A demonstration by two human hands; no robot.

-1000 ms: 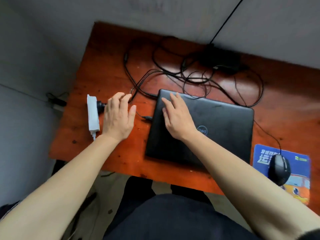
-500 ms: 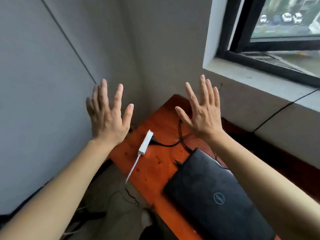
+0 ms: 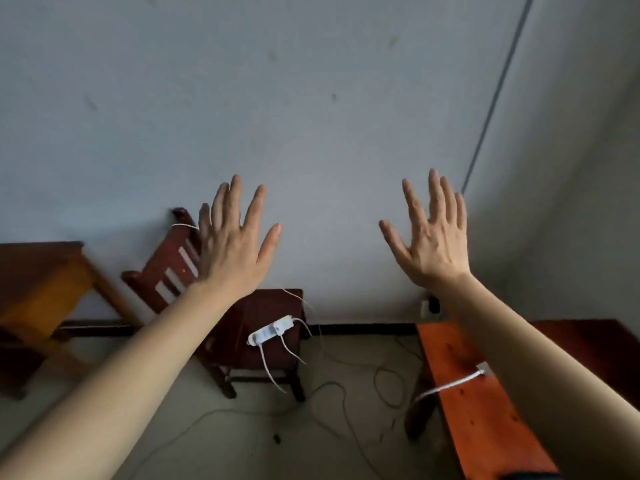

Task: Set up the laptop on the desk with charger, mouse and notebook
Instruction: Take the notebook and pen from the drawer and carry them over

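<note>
My left hand [image 3: 232, 244] and my right hand [image 3: 432, 237] are both raised in front of a grey wall, palms away, fingers spread, holding nothing. Only the left end of the orange-red desk [image 3: 474, 407] shows at the lower right, under my right forearm. A white cable [image 3: 446, 386] hangs over the desk's edge, its far end hidden behind my arm. The laptop, mouse, charger and notebook are out of view.
A dark wooden chair [image 3: 256, 327] stands by the wall with a white power strip [image 3: 270, 333] on its seat. Thin cables [image 3: 346, 396] trail across the floor. Another wooden table [image 3: 41, 282] is at the far left. A wall socket [image 3: 429, 306] sits low beside the desk.
The view has swung left, away from the laptop and window toward the wall and chair. Both hands lifted off the desk and laptop and stay raised with fingers spread.
</note>
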